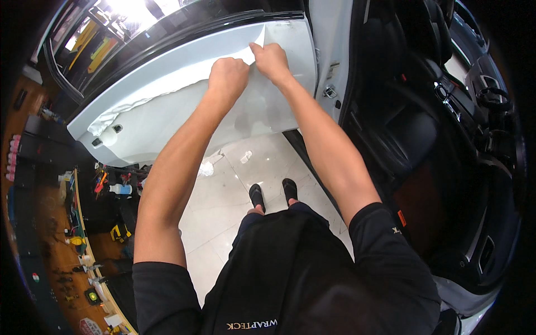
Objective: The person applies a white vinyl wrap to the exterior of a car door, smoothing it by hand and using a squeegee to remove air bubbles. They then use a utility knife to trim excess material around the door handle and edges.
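- 2 hands, both raised at 1 car door, side by side with a small gap between.
- Left hand (pixel 229 78): curled into a fist, closed on the lower edge of 1 white film; fingertips tucked under, can't see exact grip.
- Right hand (pixel 272 60): closed too, thumb and fingers pinched on the same white film (pixel 184 76), just right of left hand and a little higher.
- 1 white film: lying along upper part of car door (pixel 167 114), below window; pulled up to a peak by right hand, lower edge ragged and bunched toward far left end.
- 2 small dark-rimmed openings (pixel 117 128) in car door, near its left end, just below bunched film.
- 2 bare forearms, 2 black short sleeves, 1 black apron (pixel 273 268).
- 2 feet in dark slippers (pixel 256 194), on pale tiled floor (pixel 215 195).
- 2 whitish scraps (pixel 206 168) on floor, beneath car door, near each other.
- Right side: 1 open car interior, with 1 black seat (pixel 402 134) nearest, 1 steering wheel (pixel 494 98) far off, 1 orange tag (pixel 402 218) low by sill.
- Left side: 1 cluttered workbench (pixel 84 234), 1 white-and-blue bottle (pixel 120 189), 1 yellow-and-black tool (pixel 119 233). Too small to count the rest.
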`<state>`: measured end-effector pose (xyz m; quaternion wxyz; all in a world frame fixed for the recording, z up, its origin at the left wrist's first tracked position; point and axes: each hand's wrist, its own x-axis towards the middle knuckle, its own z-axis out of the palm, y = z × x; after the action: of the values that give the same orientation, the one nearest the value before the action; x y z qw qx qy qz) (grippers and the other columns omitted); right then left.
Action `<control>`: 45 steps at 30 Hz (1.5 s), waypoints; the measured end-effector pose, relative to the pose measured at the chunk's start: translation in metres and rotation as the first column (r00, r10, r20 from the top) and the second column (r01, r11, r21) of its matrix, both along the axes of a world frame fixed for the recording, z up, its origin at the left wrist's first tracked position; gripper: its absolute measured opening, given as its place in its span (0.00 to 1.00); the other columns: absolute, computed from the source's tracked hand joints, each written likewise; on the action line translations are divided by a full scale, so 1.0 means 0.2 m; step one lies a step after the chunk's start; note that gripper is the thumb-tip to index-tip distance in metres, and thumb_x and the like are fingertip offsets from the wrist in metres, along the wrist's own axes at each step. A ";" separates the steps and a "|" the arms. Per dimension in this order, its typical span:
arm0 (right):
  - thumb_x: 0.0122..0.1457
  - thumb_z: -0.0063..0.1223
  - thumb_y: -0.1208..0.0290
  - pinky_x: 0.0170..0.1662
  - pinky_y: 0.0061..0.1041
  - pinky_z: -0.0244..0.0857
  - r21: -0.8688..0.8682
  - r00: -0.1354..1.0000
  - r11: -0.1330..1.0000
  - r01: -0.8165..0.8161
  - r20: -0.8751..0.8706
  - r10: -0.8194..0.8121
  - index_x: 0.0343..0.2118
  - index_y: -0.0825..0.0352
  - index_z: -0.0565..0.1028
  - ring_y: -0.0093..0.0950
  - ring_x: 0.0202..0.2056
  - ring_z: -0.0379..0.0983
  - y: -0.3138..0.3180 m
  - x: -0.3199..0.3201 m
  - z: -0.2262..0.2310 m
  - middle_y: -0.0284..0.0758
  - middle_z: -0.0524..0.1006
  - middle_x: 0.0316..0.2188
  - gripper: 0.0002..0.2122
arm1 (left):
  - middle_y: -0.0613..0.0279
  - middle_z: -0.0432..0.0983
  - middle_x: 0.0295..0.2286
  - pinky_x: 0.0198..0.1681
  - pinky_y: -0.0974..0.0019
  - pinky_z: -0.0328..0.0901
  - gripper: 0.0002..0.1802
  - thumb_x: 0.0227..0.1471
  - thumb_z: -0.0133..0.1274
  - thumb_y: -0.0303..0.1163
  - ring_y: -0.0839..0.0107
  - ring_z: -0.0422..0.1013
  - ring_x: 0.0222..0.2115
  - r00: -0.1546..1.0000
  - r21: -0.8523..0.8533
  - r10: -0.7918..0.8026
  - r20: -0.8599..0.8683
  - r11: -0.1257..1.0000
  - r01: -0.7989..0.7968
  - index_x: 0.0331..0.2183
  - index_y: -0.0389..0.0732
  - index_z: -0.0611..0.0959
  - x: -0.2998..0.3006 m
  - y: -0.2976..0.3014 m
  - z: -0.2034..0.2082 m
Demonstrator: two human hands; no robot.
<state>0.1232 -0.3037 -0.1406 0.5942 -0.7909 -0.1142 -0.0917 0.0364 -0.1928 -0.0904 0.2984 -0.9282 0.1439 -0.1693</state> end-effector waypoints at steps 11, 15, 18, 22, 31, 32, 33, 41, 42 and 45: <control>0.62 0.51 0.56 0.32 0.45 0.64 0.129 0.989 0.985 0.111 -0.111 -0.097 0.20 0.75 0.77 0.50 0.22 0.71 0.03 -0.24 -0.06 0.52 0.75 0.18 0.24 | 0.57 0.81 0.21 0.26 0.61 0.72 0.09 0.47 0.53 0.30 0.63 0.79 0.22 0.995 -0.061 -0.084 -0.050 0.995 0.081 0.19 0.42 0.82 0.00 0.11 -0.06; 0.63 0.51 0.57 0.30 0.45 0.63 0.173 0.984 0.972 0.156 -0.115 -0.138 0.18 0.76 0.75 0.48 0.18 0.67 0.01 -0.27 -0.11 0.51 0.72 0.15 0.25 | 0.51 0.84 0.28 0.34 0.57 0.74 0.20 0.53 0.53 0.43 0.61 0.81 0.26 0.855 -0.073 0.052 -0.515 0.992 -0.105 0.31 0.34 0.87 0.15 0.01 0.35; 0.64 0.51 0.56 0.25 0.41 0.56 0.237 0.985 0.956 0.171 -0.058 -0.161 0.16 0.75 0.70 0.33 0.16 0.58 0.02 -0.26 -0.16 0.44 0.66 0.10 0.26 | 0.51 0.84 0.27 0.36 0.59 0.74 0.35 0.56 0.50 0.62 0.63 0.82 0.26 0.755 -0.166 0.251 -0.606 0.888 -0.428 0.35 0.36 0.88 0.28 -0.30 0.56; 0.65 0.47 0.58 0.32 0.47 0.64 0.165 0.986 0.975 0.149 0.053 -0.159 0.19 0.77 0.75 0.56 0.26 0.73 0.08 -0.28 -0.13 0.56 0.74 0.20 0.24 | 0.52 0.84 0.28 0.34 0.57 0.74 0.27 0.58 0.50 0.55 0.60 0.81 0.28 0.968 -0.297 0.085 -0.238 0.942 -0.156 0.32 0.41 0.89 0.46 -0.29 0.19; 0.63 0.48 0.62 0.35 0.47 0.66 0.124 0.979 0.972 0.201 -0.044 -0.197 0.22 0.75 0.77 0.56 0.31 0.74 0.08 -0.34 -0.16 0.56 0.77 0.24 0.20 | 0.56 0.81 0.22 0.25 0.58 0.71 0.09 0.45 0.56 0.34 0.59 0.79 0.25 0.992 -0.161 -0.112 -0.065 0.982 0.101 0.20 0.43 0.86 0.39 -0.25 0.09; 0.63 0.49 0.63 0.35 0.47 0.66 0.116 0.980 0.973 0.200 -0.008 -0.200 0.22 0.75 0.77 0.56 0.30 0.74 0.09 -0.33 -0.17 0.55 0.77 0.24 0.19 | 0.57 0.81 0.20 0.24 0.59 0.70 0.08 0.43 0.56 0.33 0.60 0.79 0.23 0.993 -0.126 -0.107 -0.056 0.987 0.099 0.18 0.43 0.86 0.36 -0.26 0.09; 0.62 0.49 0.64 0.35 0.47 0.66 0.116 0.979 0.973 0.199 0.027 -0.204 0.22 0.75 0.77 0.55 0.30 0.75 0.10 -0.34 -0.16 0.55 0.77 0.24 0.19 | 0.58 0.79 0.17 0.21 0.61 0.69 0.06 0.38 0.56 0.29 0.61 0.77 0.20 0.991 -0.126 -0.133 -0.027 0.984 0.128 0.14 0.44 0.84 0.35 -0.26 0.09; 0.59 0.55 0.63 0.27 0.42 0.68 0.338 0.976 0.927 -0.161 -0.085 0.201 0.32 0.73 0.79 0.38 0.25 0.78 -0.06 -0.29 -0.24 0.46 0.82 0.29 0.14 | 0.57 0.80 0.18 0.24 0.61 0.70 0.07 0.40 0.56 0.29 0.62 0.79 0.22 0.976 -0.135 -0.216 -0.039 0.969 0.209 0.16 0.45 0.85 0.25 -0.22 0.02; 0.58 0.55 0.61 0.25 0.40 0.68 0.375 0.896 0.882 -0.286 -0.222 0.385 0.33 0.72 0.79 0.35 0.24 0.78 -0.18 -0.26 -0.23 0.44 0.82 0.30 0.15 | 0.57 0.80 0.18 0.24 0.61 0.70 0.07 0.41 0.56 0.29 0.62 0.79 0.23 0.977 -0.153 -0.213 -0.031 0.967 0.206 0.16 0.45 0.85 0.25 -0.21 0.02; 0.60 0.52 0.50 0.23 0.31 0.69 0.225 0.902 0.946 -0.233 -0.313 0.296 0.39 0.73 0.80 0.26 0.24 0.75 -0.50 -0.05 -0.05 0.42 0.82 0.33 0.24 | 0.57 0.80 0.19 0.25 0.60 0.71 0.08 0.43 0.55 0.29 0.62 0.79 0.23 0.986 -0.120 -0.163 0.022 0.979 0.164 0.18 0.45 0.85 0.21 -0.24 0.00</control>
<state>0.1131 -0.4044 -0.1497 0.6816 -0.7140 -0.1069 0.1190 0.0786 -0.2415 -0.0896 0.2275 -0.9286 0.2074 -0.2072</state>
